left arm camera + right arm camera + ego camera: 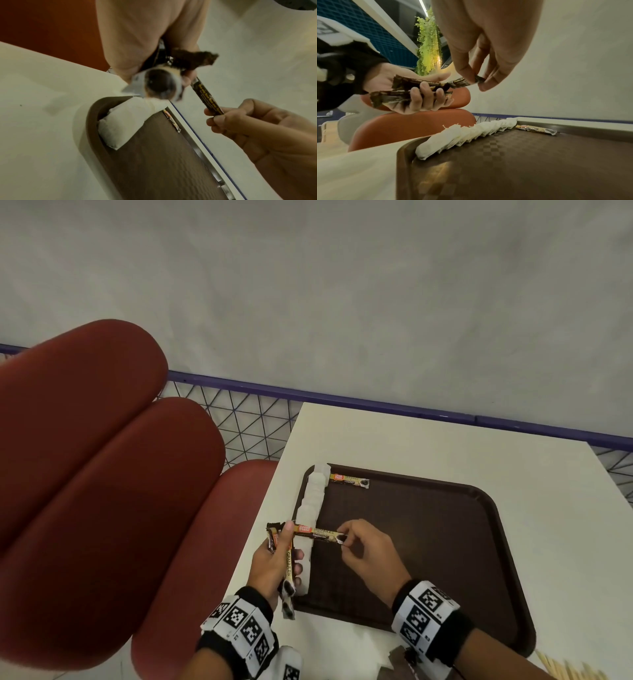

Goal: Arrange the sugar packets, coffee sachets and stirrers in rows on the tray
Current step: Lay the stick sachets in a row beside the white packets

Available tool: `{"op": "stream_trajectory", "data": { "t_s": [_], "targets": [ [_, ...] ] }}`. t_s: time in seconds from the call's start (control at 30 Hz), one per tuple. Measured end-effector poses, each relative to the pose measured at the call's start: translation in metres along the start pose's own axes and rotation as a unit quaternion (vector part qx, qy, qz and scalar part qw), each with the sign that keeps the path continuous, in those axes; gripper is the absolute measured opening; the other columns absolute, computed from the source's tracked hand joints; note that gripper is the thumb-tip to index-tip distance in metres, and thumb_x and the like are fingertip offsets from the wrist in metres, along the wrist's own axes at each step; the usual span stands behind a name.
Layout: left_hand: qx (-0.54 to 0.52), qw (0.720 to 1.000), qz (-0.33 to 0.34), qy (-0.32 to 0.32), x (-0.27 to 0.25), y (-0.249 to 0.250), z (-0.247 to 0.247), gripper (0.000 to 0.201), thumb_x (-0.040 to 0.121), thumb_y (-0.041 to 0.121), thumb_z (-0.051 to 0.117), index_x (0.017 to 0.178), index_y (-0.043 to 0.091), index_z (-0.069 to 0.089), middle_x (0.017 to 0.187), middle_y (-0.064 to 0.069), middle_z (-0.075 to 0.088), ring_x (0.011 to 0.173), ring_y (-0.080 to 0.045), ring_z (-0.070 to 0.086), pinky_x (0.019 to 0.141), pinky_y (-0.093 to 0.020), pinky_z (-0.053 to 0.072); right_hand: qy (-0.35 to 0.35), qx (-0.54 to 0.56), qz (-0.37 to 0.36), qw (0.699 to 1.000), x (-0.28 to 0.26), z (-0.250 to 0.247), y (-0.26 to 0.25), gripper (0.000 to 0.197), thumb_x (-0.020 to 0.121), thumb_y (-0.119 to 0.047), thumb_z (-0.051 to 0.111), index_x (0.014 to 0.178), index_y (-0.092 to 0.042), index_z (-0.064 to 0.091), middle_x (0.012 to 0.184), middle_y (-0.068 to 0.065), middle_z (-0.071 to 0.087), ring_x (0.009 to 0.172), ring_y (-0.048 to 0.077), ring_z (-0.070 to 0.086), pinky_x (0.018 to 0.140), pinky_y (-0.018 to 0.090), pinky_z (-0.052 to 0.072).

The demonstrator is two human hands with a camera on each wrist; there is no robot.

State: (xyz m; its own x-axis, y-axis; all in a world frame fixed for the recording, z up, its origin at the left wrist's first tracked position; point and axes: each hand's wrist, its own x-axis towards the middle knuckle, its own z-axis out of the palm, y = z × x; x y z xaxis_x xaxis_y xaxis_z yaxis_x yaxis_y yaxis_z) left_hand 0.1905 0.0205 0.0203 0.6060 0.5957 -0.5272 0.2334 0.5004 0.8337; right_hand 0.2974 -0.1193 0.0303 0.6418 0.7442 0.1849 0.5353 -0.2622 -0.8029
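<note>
Slim gold-brown coffee sachet point(320, 534) in air above dark brown plastic tray point(428, 525), over row of white sugar packets point(310, 508); right hand point(368, 549) pinches its end. Left hand point(274, 559) clutches sachet bundle point(287, 570). Placed sachet point(349, 480) at tray's far edge. White desk point(428, 440). Pale wooden stirrers point(568, 671) cut off by frame; print mostly unreadable.
</note>
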Motion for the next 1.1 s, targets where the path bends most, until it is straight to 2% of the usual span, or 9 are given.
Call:
{"op": "stream_trajectory", "data": {
  "t_s": [0.1, 0.27, 0.37, 0.47, 0.6, 0.7, 0.87, 0.97, 1.1],
  "targets": [
    [-0.014, 1.000, 0.003, 0.008, 0.001, 0.001, 0.001, 0.040, 0.084, 0.045, 0.061, 0.099, 0.008, 0.063, 0.067, -0.007, 0.061, 0.042, -0.012, 0.047, 0.040, -0.022, 0.040, 0.008, 0.004, -0.026, 1.000, 0.000, 0.002, 0.004, 0.016, 0.078, 0.002, 0.062, 0.069, -0.005, 0.051, 0.093, -0.003, 0.060, 0.087, 0.003, 0.055, 0.077, 0.006, 0.041],
    [-0.016, 1.000, 0.013, 0.016, 0.005, 0.003, -0.004, 0.034, 0.082, 0.027, 0.070, 0.104, 0.002, 0.064, 0.081, -0.013, 0.070, 0.041, -0.010, 0.048, 0.037, -0.020, 0.039, -0.004, 0.036, -0.024, 0.999, 0.000, 0.003, 0.009, 0.011, 0.077, 0.002, 0.064, 0.071, -0.003, 0.056, 0.096, -0.009, 0.059, 0.093, 0.002, 0.056, 0.081, 0.007, 0.043],
    [-0.027, 0.999, 0.022, 0.014, 0.006, 0.005, -0.005, 0.030, 0.081, 0.018, 0.071, 0.104, 0.001, 0.061, 0.082, -0.015, 0.071, 0.041, -0.012, 0.047, 0.037, -0.021, 0.040, -0.020, 0.146, 0.073, 0.986, -0.001, 0.003, 0.010, 0.020, 0.075, 0.005, 0.067, 0.083, -0.013, 0.059, 0.098, -0.004, 0.060, 0.089, 0.002, 0.060, 0.081, 0.013, 0.048],
    [-0.034, 0.999, 0.036, 0.011, 0.006, 0.006, -0.003, 0.023, 0.080, 0.013, 0.071, 0.099, 0.004, 0.060, 0.069, -0.008, 0.069, 0.040, -0.012, 0.046, 0.036, -0.021, 0.039, -0.046, 0.291, 0.216, 0.931, 0.004, 0.004, 0.010, 0.038, 0.076, -0.004, 0.071, 0.106, -0.017, 0.052, 0.102, 0.003, 0.059, 0.083, 0.010, 0.061, 0.076, 0.020, 0.052],
    [-0.032, 0.998, 0.044, 0.011, 0.008, 0.006, 0.000, 0.018, 0.080, 0.014, 0.072, 0.092, 0.008, 0.060, 0.067, -0.006, 0.067, 0.040, -0.012, 0.047, 0.037, -0.020, 0.039, -0.133, 0.331, 0.295, 0.886, 0.015, 0.001, 0.012, 0.024, 0.085, -0.009, 0.062, 0.107, -0.006, 0.055, 0.086, 0.008, 0.063, 0.067, 0.012, 0.064, 0.064, 0.019, 0.053],
    [-0.028, 0.999, 0.042, 0.012, 0.011, 0.006, 0.001, 0.020, 0.082, 0.018, 0.070, 0.096, 0.006, 0.063, 0.075, -0.010, 0.069, 0.042, -0.011, 0.049, 0.039, -0.021, 0.041, -0.116, 0.315, 0.275, 0.901, 0.024, 0.000, 0.018, 0.016, 0.082, 0.004, 0.061, 0.097, -0.001, 0.061, 0.074, 0.007, 0.062, 0.057, 0.009, 0.060, 0.054, 0.017, 0.050],
    [-0.032, 0.999, 0.038, 0.018, 0.016, 0.006, -0.006, 0.017, 0.084, 0.023, 0.068, 0.091, 0.009, 0.059, 0.075, -0.009, 0.066, 0.043, -0.012, 0.050, 0.039, -0.022, 0.042, 0.035, 0.235, 0.309, 0.921, 0.057, -0.015, 0.048, 0.018, 0.079, 0.008, 0.063, 0.087, -0.008, 0.057, 0.075, 0.008, 0.058, 0.057, 0.012, 0.054, 0.047, 0.015, 0.045],
    [-0.031, 0.998, 0.043, 0.019, 0.016, 0.009, -0.011, 0.013, 0.084, 0.020, 0.068, 0.084, 0.010, 0.059, 0.069, -0.008, 0.064, 0.041, -0.011, 0.049, 0.038, -0.021, 0.043, 0.087, 0.124, 0.323, 0.934, 0.082, -0.025, 0.077, 0.027, 0.075, 0.000, 0.071, 0.075, -0.018, 0.051, 0.081, 0.009, 0.060, 0.066, 0.017, 0.055, 0.055, 0.025, 0.047],
    [-0.027, 0.998, 0.048, 0.030, 0.019, 0.009, -0.017, 0.014, 0.084, 0.018, 0.068, 0.085, 0.009, 0.058, 0.069, -0.008, 0.063, 0.039, -0.011, 0.048, 0.037, -0.021, 0.043, 0.083, 0.042, 0.343, 0.935, 0.107, -0.025, 0.093, 0.028, 0.072, -0.004, 0.075, 0.067, -0.020, 0.053, 0.083, 0.012, 0.063, 0.075, 0.022, 0.058, 0.079, 0.037, 0.052]
  ]
}}
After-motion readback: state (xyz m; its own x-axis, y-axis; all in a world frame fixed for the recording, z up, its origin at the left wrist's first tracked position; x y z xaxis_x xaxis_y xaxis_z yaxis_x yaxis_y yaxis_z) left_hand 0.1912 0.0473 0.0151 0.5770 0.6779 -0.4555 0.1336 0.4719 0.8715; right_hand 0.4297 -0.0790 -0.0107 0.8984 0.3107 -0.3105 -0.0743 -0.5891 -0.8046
